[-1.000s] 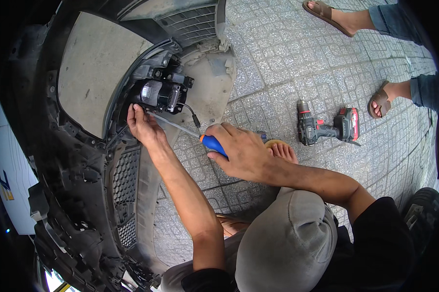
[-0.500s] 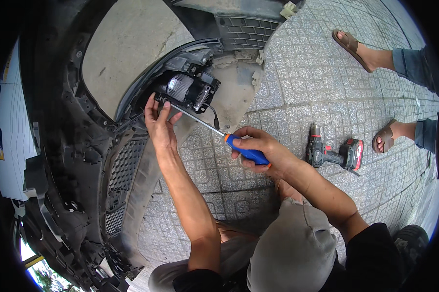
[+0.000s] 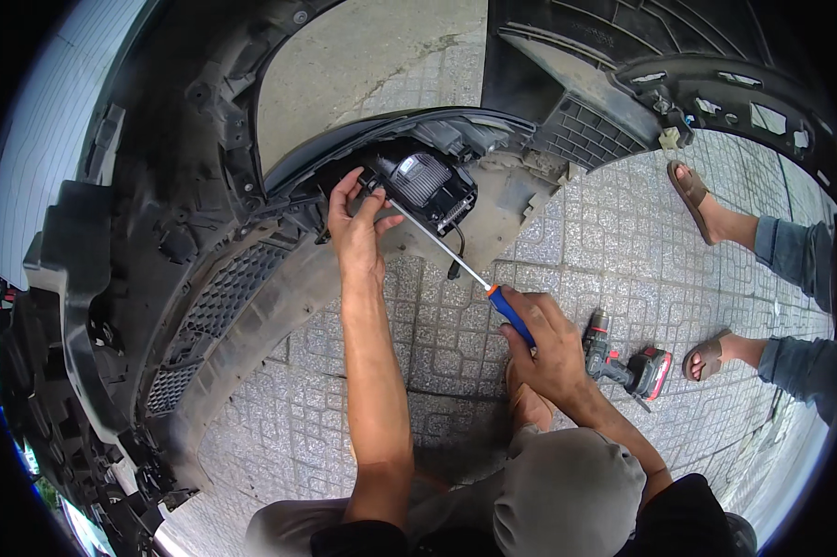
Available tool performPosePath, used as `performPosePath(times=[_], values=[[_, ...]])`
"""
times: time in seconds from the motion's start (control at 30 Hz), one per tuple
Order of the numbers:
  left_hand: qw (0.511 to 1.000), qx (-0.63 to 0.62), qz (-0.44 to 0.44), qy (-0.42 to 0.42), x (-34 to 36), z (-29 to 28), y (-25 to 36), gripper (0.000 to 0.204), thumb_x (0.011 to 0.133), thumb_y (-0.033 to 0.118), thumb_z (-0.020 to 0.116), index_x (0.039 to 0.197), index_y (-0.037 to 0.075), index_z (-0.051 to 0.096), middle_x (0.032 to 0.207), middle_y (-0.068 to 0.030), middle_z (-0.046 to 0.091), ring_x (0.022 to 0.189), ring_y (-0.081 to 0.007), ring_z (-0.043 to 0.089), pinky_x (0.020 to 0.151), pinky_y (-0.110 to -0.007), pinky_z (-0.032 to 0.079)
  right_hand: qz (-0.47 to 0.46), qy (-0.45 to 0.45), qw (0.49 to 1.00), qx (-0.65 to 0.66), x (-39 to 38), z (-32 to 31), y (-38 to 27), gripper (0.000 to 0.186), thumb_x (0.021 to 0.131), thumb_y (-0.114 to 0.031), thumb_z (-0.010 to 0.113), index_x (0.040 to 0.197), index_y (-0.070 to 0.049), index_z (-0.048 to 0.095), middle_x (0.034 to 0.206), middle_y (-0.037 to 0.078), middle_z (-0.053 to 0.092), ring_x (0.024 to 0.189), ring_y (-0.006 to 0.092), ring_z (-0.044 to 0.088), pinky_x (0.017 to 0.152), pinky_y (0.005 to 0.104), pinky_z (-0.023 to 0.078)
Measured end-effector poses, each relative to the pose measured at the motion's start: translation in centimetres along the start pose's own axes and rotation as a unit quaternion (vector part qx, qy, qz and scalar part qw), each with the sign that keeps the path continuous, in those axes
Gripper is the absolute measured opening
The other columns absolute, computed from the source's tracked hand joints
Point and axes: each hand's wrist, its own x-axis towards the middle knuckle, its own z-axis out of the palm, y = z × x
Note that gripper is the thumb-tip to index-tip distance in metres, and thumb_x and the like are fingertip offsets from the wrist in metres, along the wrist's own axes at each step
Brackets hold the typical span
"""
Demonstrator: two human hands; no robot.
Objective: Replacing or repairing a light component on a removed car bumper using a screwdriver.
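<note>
A screwdriver (image 3: 511,316) with a blue handle and an orange collar lies in the grip of my right hand (image 3: 550,351). Its long metal shaft slants up and left to the edge of a black lamp unit (image 3: 420,178) with a ribbed, shiny face. At the shaft's far end, my left hand (image 3: 357,227) closes its thumb and fingertips around a small spot beside the lamp. What they pinch is hidden. The lamp sits inside a large black car bumper (image 3: 196,167), and a short black cable (image 3: 456,265) hangs from it.
To the right of my right hand, a cordless drill (image 3: 627,367) lies on the patterned paving (image 3: 437,325). Farther right stand another person's sandalled feet (image 3: 701,209). Honeycomb grille mesh (image 3: 224,306) runs along the bumper at left. My knee (image 3: 567,492) is at the bottom.
The view has shifted, so the bumper, drill and feet sit differently in it. My right hand's grip on the screwdriver handle has turned, with the back of the hand now more on top.
</note>
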Motion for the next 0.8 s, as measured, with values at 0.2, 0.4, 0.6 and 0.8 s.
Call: performPosePath(times=[0.2, 0.4, 0.6, 0.8], values=[[1.0, 0.0, 0.003, 0.0, 0.8, -1.3, -1.0, 0.042, 0.095, 0.008, 0.065, 0.136, 0.005, 0.056, 0.103, -0.0025, 0.062, 0.087, -0.0121, 0.064, 0.072, -0.029, 0.059, -0.064, 0.031, 0.987, -0.146, 0.4, 0.2, 0.7, 0.052, 0.08, 0.001, 0.072, 0.13, -0.013, 0.066, 0.111, 0.011, 0.065, 0.089, 0.0296, 0.066, 0.069, 0.0392, 0.056], [0.998, 0.003, 0.05, -0.028, 0.5, -0.9, -2.0, 0.045, 0.093, 0.01, 0.069, 0.136, 0.003, 0.056, 0.093, -0.0017, 0.066, 0.085, -0.0078, 0.061, 0.076, -0.028, 0.054, -0.08, 0.04, 0.971, -0.222, 0.3, -0.1, 0.5, 0.054, 0.076, 0.001, 0.071, 0.126, -0.017, 0.07, 0.111, 0.008, 0.066, 0.087, 0.0257, 0.066, 0.067, 0.0363, 0.056], [0.992, 0.066, 0.102, 0.014, 0.7, -0.5, -3.1, 0.046, 0.09, 0.01, 0.071, 0.134, 0.002, 0.057, 0.099, -0.0036, 0.065, 0.08, -0.0076, 0.059, 0.07, -0.025, 0.048, -0.031, 0.022, 0.994, -0.104, 1.5, -0.8, -1.6, 0.048, 0.081, 0.002, 0.067, 0.127, -0.01, 0.069, 0.108, 0.011, 0.067, 0.086, 0.0236, 0.067, 0.068, 0.0337, 0.056], [0.994, -0.009, 0.112, 0.007, 0.8, -0.2, -3.2, 0.043, 0.087, 0.008, 0.059, 0.129, -0.001, 0.059, 0.112, -0.009, 0.057, 0.079, -0.0099, 0.059, 0.067, -0.027, 0.051, 0.258, -0.02, 0.898, 0.356, 2.6, -1.9, -1.4, 0.039, 0.096, -0.007, 0.062, 0.135, 0.0, 0.06, 0.098, 0.015, 0.069, 0.064, 0.0083, 0.056, 0.052, 0.0244, 0.044]])
